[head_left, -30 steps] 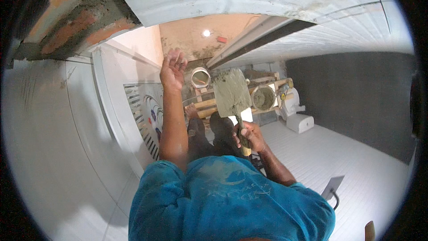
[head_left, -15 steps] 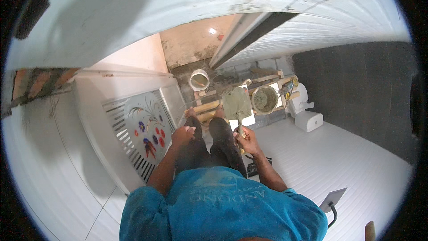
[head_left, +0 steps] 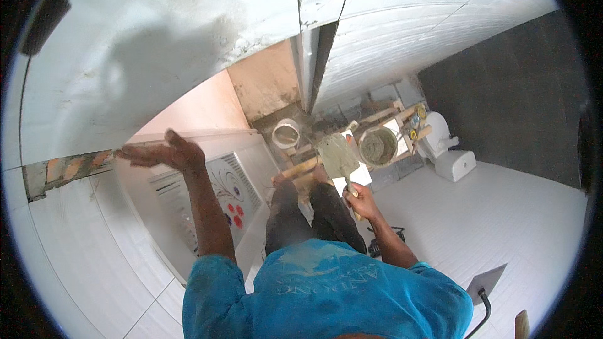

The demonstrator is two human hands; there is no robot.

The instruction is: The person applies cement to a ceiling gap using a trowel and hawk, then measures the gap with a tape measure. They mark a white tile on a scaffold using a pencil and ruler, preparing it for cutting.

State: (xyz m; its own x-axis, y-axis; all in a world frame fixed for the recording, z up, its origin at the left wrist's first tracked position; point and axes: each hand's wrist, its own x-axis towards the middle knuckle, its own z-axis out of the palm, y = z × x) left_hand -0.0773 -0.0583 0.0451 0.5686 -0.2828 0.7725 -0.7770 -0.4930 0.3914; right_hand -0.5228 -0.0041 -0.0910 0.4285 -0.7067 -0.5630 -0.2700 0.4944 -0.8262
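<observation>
Your trowel (head_left: 339,156), with grey mud (head_left: 335,149) on its blade, is out past your knees (head_left: 284,196), between the white pail (head_left: 286,145) and the round bucket (head_left: 396,141). Your right hand (head_left: 362,202) has its fingers wrapped around the handle. Your left hand (head_left: 168,155) is up, fingers spread loose, in front of the white door (head_left: 242,179).

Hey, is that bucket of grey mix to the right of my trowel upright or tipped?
Upright: beside the trowel, the bucket shows its round mouth from above, with grey mix inside.
</observation>
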